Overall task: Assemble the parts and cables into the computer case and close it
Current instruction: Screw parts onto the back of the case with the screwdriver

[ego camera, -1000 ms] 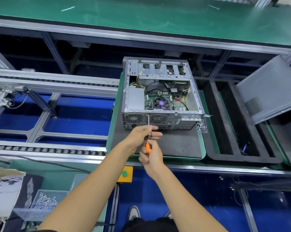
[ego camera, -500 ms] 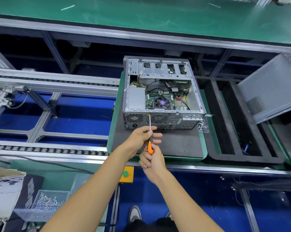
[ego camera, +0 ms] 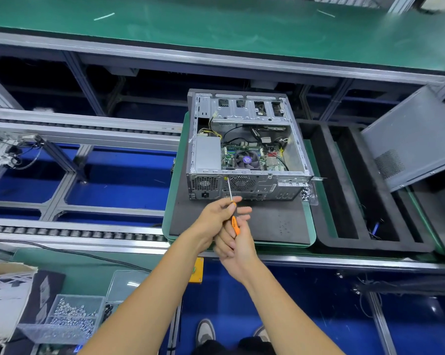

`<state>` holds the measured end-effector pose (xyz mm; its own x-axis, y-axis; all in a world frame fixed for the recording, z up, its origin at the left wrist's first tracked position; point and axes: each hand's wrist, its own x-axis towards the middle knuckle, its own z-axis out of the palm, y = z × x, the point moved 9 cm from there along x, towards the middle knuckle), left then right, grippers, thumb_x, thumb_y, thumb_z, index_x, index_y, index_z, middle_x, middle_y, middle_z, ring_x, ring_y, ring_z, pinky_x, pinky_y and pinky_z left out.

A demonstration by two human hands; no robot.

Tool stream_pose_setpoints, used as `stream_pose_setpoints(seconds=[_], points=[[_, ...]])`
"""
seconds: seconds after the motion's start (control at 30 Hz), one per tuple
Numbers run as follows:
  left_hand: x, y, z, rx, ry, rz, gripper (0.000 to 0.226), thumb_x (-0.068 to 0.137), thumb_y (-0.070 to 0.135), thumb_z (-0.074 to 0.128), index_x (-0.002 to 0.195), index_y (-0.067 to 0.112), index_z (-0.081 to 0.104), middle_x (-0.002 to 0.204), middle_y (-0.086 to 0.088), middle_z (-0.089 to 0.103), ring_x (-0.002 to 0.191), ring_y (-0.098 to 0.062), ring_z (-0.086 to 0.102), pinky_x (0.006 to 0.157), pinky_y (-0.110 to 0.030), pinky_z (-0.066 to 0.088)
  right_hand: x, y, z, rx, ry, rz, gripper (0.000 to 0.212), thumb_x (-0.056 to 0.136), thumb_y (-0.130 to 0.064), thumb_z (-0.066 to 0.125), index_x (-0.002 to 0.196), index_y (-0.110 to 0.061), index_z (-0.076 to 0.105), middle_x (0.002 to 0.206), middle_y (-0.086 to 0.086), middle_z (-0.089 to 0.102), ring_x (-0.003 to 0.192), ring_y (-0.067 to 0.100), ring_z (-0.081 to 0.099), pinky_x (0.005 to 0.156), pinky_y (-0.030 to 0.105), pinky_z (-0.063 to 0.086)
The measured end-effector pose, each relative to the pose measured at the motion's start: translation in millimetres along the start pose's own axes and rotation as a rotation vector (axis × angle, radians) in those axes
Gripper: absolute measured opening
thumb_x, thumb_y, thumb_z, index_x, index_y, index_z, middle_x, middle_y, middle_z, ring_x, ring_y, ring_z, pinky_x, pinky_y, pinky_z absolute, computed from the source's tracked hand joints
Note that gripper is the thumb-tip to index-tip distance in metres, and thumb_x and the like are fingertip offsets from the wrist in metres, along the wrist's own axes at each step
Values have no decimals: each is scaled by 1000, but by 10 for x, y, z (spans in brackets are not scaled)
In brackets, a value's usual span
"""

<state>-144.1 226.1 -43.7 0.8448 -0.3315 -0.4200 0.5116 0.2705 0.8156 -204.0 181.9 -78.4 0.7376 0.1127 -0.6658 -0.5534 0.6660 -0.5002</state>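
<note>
From the head camera, we look down on the open computer case, which lies on its side on a dark foam mat set in a green tray, at about twelve o'clock from our hands. Its side is off, so we see the power supply at the left, the motherboard with the CPU fan in the middle, and loose cables above them. The rear panel with its two vent grilles faces us.

We hold an orange-handled screwdriver. Our right hand is clenched round the handle from below, and the fingers of our left hand pinch the top of the handle where the shaft begins, steadying it. The shaft runs up toward eleven o'clock, and its tip meets the rear panel near the top edge, between the two grilles. Whether a screw sits under the tip we cannot tell; it is too small.

We judge that we are fastening a screw in the rear panel, probably one that holds the power supply. The next move calls for keeping the shaft square to the panel, pressing in and turning with the right hand until the screw seats.

At three o'clock, well apart, a grey side panel leans over a black foam tray; the case is not yet closed. At seven o'clock a clear bin of screws waits on the desk.
</note>
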Motion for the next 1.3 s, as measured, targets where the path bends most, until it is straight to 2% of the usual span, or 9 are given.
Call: stream_pose_setpoints(seconds=[0.3, 0.47, 0.53, 0.73, 0.87, 1.0, 1.1, 1.17, 1.3], points=[[43, 33, -174, 112, 175, 0, 25, 100, 0, 58, 124, 0, 66, 81, -16, 72, 68, -17, 69, 66, -26, 58, -149, -361, -177, -1080, 430, -333, 26, 89, -36, 45, 71, -21, 55, 65, -6, 59, 60, 18, 52, 52, 31, 33], [2, 31, -122, 111, 119, 10, 27, 103, 17, 60, 129, 11, 65, 97, -7, 78, 83, -15, 71, 75, -27, 58, 59, 12, -20, -75, -41, 3, 51, 105, -41, 39, 58, -20, 32, 41, -3, 24, 30, 14, 19, 34, 24, 19], [-10, 16, -53, 86, -4, -29, 28, 106, 17, 53, 133, 15, 60, 112, -8, 77, 103, -21, 73, 88, -33, 59, 40, 21, 100, 63, -177, 41, 58, 105, -52, 37, 56, -21, 31, 38, -3, 22, 27, 13, 17, 32, 23, 16], [28, 59, -160, 119, 95, -77, 29, 96, -1, 64, 125, 6, 67, 89, -12, 77, 82, -20, 72, 67, -27, 58, 9, -146, -230, -497, 198, -201, 31, 96, -43, 51, 81, -16, 52, 56, -3, 40, 46, 15, 33, 47, 29, 24], [46, 69, -279, 187, 259, -22, 27, 81, 5, 84, 107, 7, 76, 77, -6, 74, 64, -11, 71, 57, -20, 55, -104, -391, -129, -1058, 389, -400, 29, 97, -28, 47, 68, -22, 49, 61, -3, 53, 55, 18, 44, 49, 31, 31], [57, 93, -323, 271, 251, 19, 34, 80, 27, 87, 108, 14, 73, 75, -4, 72, 53, -15, 58, 51, -25, 50, 0, -65, 33, -364, 56, -17, 41, 103, -28, 39, 64, -16, 42, 46, 2, 28, 35, 16, 23, 40, 24, 20], [14, 65, -173, 155, -39, -64, 31, 103, 34, 57, 129, 18, 65, 110, -11, 77, 91, -28, 73, 84, -35, 60, -18, -23, 247, -29, -188, 47, 49, 106, -37, 33, 61, -18, 38, 38, -2, 22, 27, 13, 19, 35, 23, 15], [-15, 57, -125, 119, -99, -87, 30, 108, 26, 49, 133, 18, 62, 117, -12, 75, 103, -26, 73, 89, -35, 60, -32, -24, 265, 29, -229, 52, 49, 105, -39, 33, 61, -18, 37, 38, -4, 22, 27, 11, 19, 35, 23, 13], [-2, 72, -198, 132, 34, -103, 23, 105, 14, 54, 123, 12, 68, 101, -14, 77, 62, -17, 61, 52, -23, 50, 17, -76, 51, -268, -13, -32, 41, 99, -33, 42, 62, -17, 49, 49, -1, 31, 36, 13, 23, 40, 22, 22]])
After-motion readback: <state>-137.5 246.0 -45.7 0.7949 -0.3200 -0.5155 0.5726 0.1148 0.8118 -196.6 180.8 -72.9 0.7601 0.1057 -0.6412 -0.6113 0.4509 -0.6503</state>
